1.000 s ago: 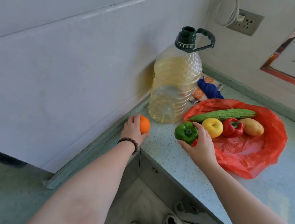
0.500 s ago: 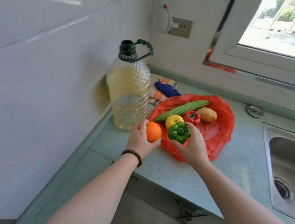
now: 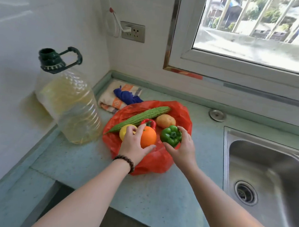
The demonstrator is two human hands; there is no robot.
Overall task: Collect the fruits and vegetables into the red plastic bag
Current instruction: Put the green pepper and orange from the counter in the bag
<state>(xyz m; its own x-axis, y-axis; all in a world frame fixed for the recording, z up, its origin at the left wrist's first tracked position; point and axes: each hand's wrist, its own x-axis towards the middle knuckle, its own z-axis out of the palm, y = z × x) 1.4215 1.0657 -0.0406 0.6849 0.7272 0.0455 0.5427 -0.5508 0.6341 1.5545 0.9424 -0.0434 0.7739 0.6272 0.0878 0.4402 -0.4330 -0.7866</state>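
The red plastic bag (image 3: 182,112) lies spread flat on the pale green counter. On it rest a long green bitter gourd (image 3: 139,118), a potato (image 3: 166,121), a red pepper (image 3: 149,123) and a yellow fruit (image 3: 124,131), the last partly hidden behind my fingers. My left hand (image 3: 133,144) grips an orange (image 3: 148,137) over the bag's middle. Beside it my right hand (image 3: 183,148) holds a green bell pepper (image 3: 171,135) over the bag's right part.
A big oil bottle (image 3: 69,101) with a dark green cap stands left of the bag. A folded cloth with a blue rag (image 3: 121,96) lies behind the bag. A steel sink (image 3: 266,169) is at the right, and a wall socket (image 3: 132,31) is above the counter.
Both hands carried their items rightwards and over the bag: the orange came from the counter near the bottle, the green pepper from the bag's left edge. The camera turned right.
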